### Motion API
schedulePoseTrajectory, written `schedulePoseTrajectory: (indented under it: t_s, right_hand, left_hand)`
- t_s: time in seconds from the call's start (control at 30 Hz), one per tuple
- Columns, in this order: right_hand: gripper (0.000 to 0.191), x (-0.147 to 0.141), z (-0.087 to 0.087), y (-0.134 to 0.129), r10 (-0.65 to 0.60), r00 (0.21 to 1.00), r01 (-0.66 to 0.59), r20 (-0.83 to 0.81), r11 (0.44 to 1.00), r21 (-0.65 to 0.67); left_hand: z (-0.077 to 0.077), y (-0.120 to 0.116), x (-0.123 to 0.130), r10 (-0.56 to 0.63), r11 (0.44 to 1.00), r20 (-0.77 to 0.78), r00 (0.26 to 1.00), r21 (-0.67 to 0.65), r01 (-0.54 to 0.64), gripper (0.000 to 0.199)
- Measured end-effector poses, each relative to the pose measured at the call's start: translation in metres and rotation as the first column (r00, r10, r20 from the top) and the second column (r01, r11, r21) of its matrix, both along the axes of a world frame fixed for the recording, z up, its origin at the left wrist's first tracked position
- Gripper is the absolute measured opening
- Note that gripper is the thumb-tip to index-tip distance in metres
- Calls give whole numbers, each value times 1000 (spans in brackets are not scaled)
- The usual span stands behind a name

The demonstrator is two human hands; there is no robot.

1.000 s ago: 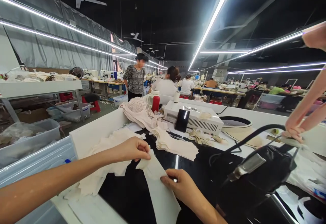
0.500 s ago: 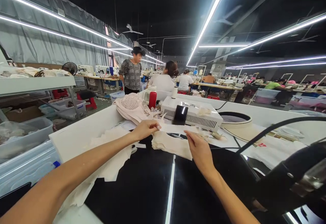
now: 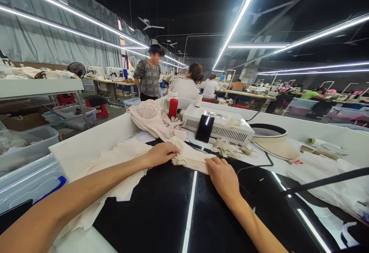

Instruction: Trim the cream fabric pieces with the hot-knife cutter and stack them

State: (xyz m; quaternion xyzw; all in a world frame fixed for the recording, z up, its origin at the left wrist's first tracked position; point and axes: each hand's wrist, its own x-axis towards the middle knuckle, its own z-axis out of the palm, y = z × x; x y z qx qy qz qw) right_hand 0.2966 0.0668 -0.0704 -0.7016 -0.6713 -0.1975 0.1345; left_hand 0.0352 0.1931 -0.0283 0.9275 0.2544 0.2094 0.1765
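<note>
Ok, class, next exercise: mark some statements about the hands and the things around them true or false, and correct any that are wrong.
1. The left hand and the right hand both touch the pale cloth. True.
2. The red bottle stands to the left of the phone. True.
3. The phone lies flat. False: it is propped up in front of the white box.
4. The left hand grips the red bottle. False: the red bottle stands beyond both hands, untouched.
5. A person in a patterned top stands farther off. True.
</note>
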Motion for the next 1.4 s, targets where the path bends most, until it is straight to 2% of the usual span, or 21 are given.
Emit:
schedulePoseTrajectory:
  t_s: [0.13, 0.3, 0.37, 0.5, 0.6, 0.7, 0.77, 0.97, 1.03, 1.13, 1.3, 1.4]
  right_hand:
    - [31, -5, 3, -4, -23, 998, 23, 56, 1000, -2]
    - [26, -12, 9, -6, -32, 997, 32, 66, 999, 7]
    - [29, -15, 11, -4, -22, 998, 21, 55, 1000, 23]
    - [37, -21, 10, 4, 19, 999, -20, 33, 999, 39]
    - [31, -23, 2, 10, 33, 999, -34, 26, 999, 35]
    - [31, -23, -7, 13, 25, 999, -25, 25, 999, 38]
    - [31, -23, -13, 14, 10, 1000, -11, 24, 999, 48]
    - [33, -20, -21, 16, -17, 999, 14, 32, 996, 84]
    - [33, -18, -24, 16, -13, 999, 9, 36, 995, 96]
    - [34, -16, -28, 17, -1, 999, -3, 32, 993, 118]
    - [35, -12, -35, 21, 43, 999, -44, 9, 986, 160]
    - [38, -9, -39, 23, 76, 997, -75, 1, 979, 188]
  left_hand:
    - [2, -4, -2, 0, 1000, -7, 1000, 16, 0, 35]
    - [13, 0, 6, 47, 999, 16, 999, -8, -47, 42]
    - [17, 2, 13, 65, 998, 26, 998, -10, -65, 39]
    - [19, 3, 32, 41, 999, -5, 999, -7, -41, 22]
    - [15, 4, 42, -11, 1000, -66, 998, -19, 9, 16]
    - [10, 7, 45, -11, 999, -114, 993, -38, 7, 18]
    - [6, 9, 45, 18, 998, -143, 990, -55, -26, 29]
    - [1, 13, 40, 145, 974, -220, 965, -139, -178, 82]
    - [7, 14, 32, 173, 967, -207, 963, -150, -206, 86]
    - [26, 19, 8, 221, 962, -173, 960, -123, -244, 66]
    - [62, 24, -60, 368, 923, -236, 899, -25, -384, 35]
    - [69, 15, -100, 451, 887, -297, 842, 42, -461, 31]
